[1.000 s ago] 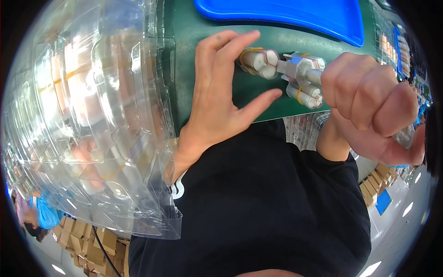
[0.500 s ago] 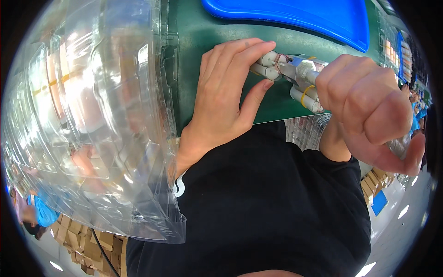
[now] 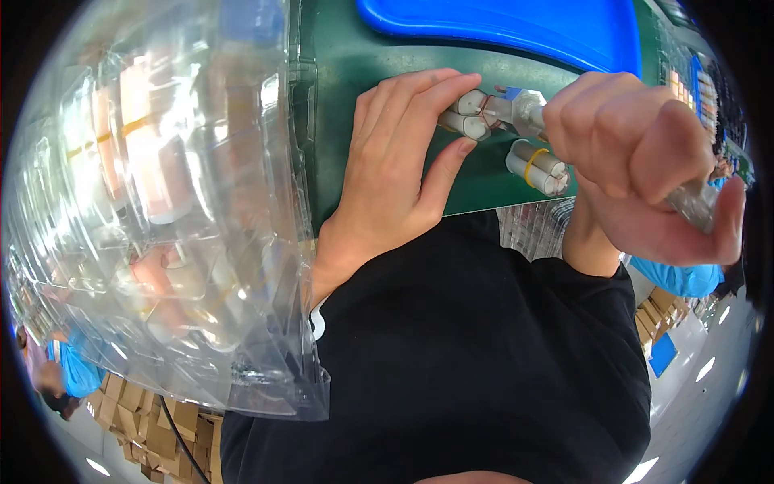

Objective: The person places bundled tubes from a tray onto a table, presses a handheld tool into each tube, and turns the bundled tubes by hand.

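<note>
My left hand (image 3: 403,149) lies on the green mat, thumb and forefinger closed around a bundle of white cylinders (image 3: 466,125). Thin reddish wires show at the bundle's end, which faces right. My right hand (image 3: 629,153) is a fist around a clear-bodied hand tool (image 3: 528,111) with a faceted collar. The tool's narrow front points left and reaches the wired end of the bundle; whether it touches cannot be made out. Below the tool, a second bundle of white cylinders (image 3: 538,168) with a yellow rubber band lies on the mat.
A tall stack of clear plastic trays (image 3: 210,323) fills the left side, with banded bundles showing through. A blue tray (image 3: 516,28) lies beyond my hands on the green mat (image 3: 339,48). Cardboard boxes (image 3: 153,427) and other people are in the background.
My right hand and the tool have moved a little up and away from me, uncovering the banded bundle. My left hand stays around its bundle.
</note>
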